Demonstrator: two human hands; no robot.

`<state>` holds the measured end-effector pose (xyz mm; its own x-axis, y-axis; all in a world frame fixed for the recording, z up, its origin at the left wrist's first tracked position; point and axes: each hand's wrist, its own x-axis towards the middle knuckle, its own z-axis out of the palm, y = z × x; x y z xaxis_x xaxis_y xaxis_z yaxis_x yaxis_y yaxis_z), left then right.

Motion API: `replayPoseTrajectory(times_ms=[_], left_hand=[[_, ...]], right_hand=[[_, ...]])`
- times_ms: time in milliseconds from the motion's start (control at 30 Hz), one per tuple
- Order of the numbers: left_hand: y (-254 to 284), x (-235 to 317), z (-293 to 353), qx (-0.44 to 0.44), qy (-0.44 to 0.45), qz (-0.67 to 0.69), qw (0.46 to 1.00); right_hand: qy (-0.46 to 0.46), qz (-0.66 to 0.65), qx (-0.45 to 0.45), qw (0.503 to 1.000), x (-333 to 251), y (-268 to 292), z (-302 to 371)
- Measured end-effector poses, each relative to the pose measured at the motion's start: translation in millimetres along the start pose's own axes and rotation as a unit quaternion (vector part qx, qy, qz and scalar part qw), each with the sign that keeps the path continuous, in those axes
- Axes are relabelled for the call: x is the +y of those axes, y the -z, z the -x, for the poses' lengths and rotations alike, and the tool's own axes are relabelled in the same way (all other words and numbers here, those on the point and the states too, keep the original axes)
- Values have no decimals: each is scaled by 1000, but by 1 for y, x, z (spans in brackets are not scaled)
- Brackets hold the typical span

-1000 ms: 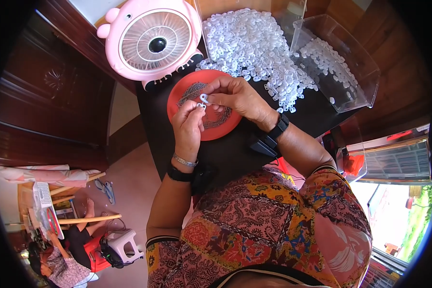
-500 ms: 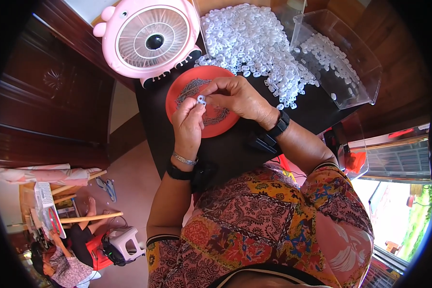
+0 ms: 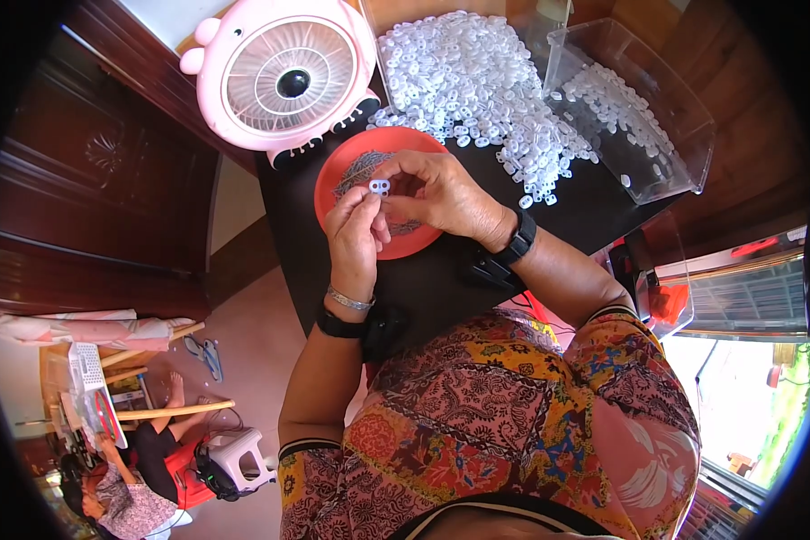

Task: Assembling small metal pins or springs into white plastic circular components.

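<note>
Between the fingertips of my left hand (image 3: 355,236) is a small white plastic piece with two holes (image 3: 380,187), its flat face turned up. My right hand (image 3: 441,191) curls in from the other side, thumb and forefinger bent close around the piece; whatever they pinch is too small to make out. Both hands are over a round orange-red plate (image 3: 326,184), which holds many thin grey metal pins (image 3: 358,173). My hands hide part of the plate and the pins.
A large heap of similar white pieces (image 3: 463,76) covers the far side of the dark table (image 3: 288,243). Right of it, a clear bin (image 3: 684,171) lies with more pieces inside. A pink animal-shaped fan (image 3: 211,85) stands far left. Another person (image 3: 130,495) sits lower left.
The white piece has turned so that both holes now show. My right thumb and forefinger have opened slightly around it, and the view has shifted a little.
</note>
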<state>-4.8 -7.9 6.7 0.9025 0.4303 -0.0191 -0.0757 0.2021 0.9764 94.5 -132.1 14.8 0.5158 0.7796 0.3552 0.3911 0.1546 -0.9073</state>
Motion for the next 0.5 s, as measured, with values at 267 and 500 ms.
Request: replayPoseTrajectory(times_ms=[267, 500], left_hand=[[1, 1, -2, 9, 24, -8, 1000], [-2, -1, -1, 12, 9, -8, 1000]], right_hand=[[73, 152, 13, 986, -2, -2, 0], [179, 231, 56, 955, -1, -9, 0]])
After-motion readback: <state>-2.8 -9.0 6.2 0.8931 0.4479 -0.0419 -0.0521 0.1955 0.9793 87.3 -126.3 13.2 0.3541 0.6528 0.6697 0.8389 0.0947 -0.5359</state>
